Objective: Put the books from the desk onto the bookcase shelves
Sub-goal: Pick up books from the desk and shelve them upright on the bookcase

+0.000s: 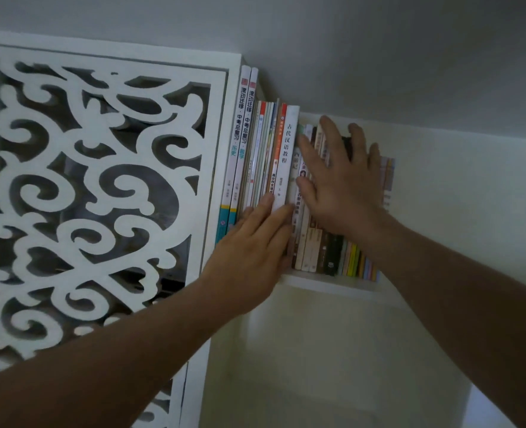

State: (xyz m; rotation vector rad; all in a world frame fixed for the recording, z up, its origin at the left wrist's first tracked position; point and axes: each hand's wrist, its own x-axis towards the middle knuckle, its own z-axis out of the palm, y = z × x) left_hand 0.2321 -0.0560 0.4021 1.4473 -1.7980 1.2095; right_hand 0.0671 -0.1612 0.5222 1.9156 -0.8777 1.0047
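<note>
A row of upright books fills a white bookcase shelf [326, 282] high on the wall. Two tall white-and-teal books [240, 143] stand at the left end, and a white book with black characters [288, 156] stands near the middle. My left hand [252, 248] lies flat with straight fingers against the lower spines of the left group. My right hand [339, 180] spreads its fingers flat over the spines of the shorter books [332, 251] on the right. Neither hand grips anything.
A white carved scrollwork panel [95, 196] covers the bookcase side to the left. A pale wall [456, 242] lies right of the shelf, and the grey ceiling [348, 57] is close above the book tops.
</note>
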